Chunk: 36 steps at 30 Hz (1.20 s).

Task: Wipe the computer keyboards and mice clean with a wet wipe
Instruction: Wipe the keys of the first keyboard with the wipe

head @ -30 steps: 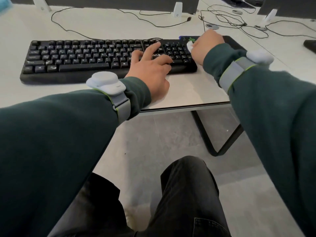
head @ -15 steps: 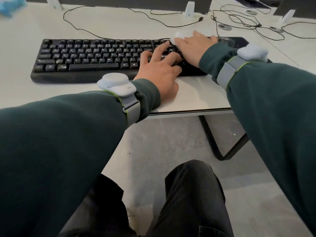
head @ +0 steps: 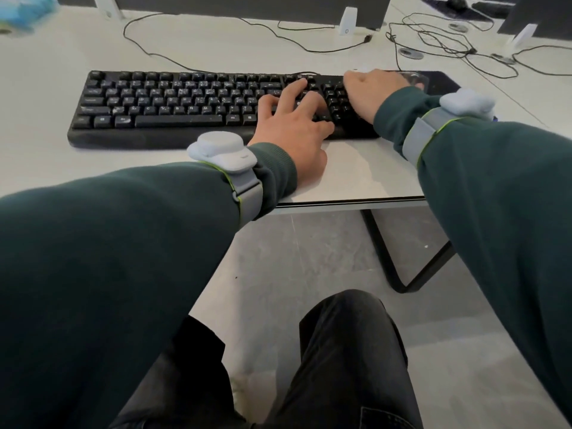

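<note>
A black keyboard [head: 173,103] lies across the white desk [head: 356,178]. My left hand [head: 294,131] rests flat on its right-middle part, fingers spread, holding nothing. My right hand [head: 368,91] lies over the number pad at the keyboard's right end, pressed onto a white wet wipe [head: 361,69]. Only a small edge of the wipe shows past the knuckles. A dark mouse pad [head: 439,80] sits just right of the keyboard, and my right wrist hides part of it. I see no mouse on it.
Loose black cables [head: 433,44] trail over the back of the desk, near white monitor feet [head: 346,24]. A blue object [head: 21,10] sits at the far left corner. Another mouse [head: 458,0] lies on the adjoining desk. The desk edge and a black leg [head: 380,249] are near my knees.
My right hand with the wipe moved from the keyboard's top right corner leftwards onto the number pad, then drew back slightly. My left hand stayed pressed on the keyboard.
</note>
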### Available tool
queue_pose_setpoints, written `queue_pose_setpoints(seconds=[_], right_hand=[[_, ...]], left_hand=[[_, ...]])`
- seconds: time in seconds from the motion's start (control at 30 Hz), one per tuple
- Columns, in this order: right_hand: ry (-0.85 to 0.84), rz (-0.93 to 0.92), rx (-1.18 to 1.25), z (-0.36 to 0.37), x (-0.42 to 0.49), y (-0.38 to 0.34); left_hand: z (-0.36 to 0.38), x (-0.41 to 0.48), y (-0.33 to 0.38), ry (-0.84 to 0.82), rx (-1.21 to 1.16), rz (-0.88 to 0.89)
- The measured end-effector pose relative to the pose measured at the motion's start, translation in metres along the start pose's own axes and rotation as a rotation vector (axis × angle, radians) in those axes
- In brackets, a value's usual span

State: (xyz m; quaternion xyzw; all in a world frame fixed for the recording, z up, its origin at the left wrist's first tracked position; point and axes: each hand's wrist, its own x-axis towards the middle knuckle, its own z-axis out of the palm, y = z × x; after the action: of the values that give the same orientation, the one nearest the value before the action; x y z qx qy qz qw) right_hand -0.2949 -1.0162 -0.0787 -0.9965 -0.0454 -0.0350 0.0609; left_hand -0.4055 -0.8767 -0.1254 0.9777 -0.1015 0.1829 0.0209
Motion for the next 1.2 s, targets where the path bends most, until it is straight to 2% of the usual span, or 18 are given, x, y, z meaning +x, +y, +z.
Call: queue_pose_setpoints(seconds=[0.13, 0.27, 0.33, 0.57, 0.7, 0.87, 0.97, 1.03, 1.2], right_hand=[[-0.025, -0.137, 0.035, 0.004, -0.012, -0.011], [0.062, 0.064, 0.044, 0.005, -0.002, 0.002], [0.05, 0.133, 0.125, 0.01, 0.001, 0.011], [0.117, 0.091, 0.351, 0.013, 0.005, 0.009], [0.099, 0.052, 0.35, 0.01, 0.003, 0.008], [0.162, 0.034, 0.333, 0.017, -0.008, 0.02], [0.097, 0.06, 0.487, 0.013, -0.013, 0.013], [0.111, 0.073, 0.529, 0.012, -0.012, 0.012], [0.254, 0.12, 0.404, 0.025, -0.037, 0.027]], left_hand=[[0.002, 0.001, 0.001, -0.011, 0.015, -0.002], [0.001, 0.001, 0.001, 0.009, 0.0, -0.003], [0.001, 0.001, 0.001, 0.007, -0.003, 0.001], [0.0, 0.0, 0.001, -0.008, -0.012, -0.002], [0.0, 0.0, 0.0, -0.001, -0.006, -0.001], [-0.001, 0.0, 0.0, -0.028, -0.024, 0.007], [-0.001, 0.0, 0.0, -0.03, -0.02, 0.009], [-0.002, 0.0, 0.0, -0.023, -0.019, 0.008], [-0.002, 0.001, 0.0, -0.041, -0.018, 0.001]])
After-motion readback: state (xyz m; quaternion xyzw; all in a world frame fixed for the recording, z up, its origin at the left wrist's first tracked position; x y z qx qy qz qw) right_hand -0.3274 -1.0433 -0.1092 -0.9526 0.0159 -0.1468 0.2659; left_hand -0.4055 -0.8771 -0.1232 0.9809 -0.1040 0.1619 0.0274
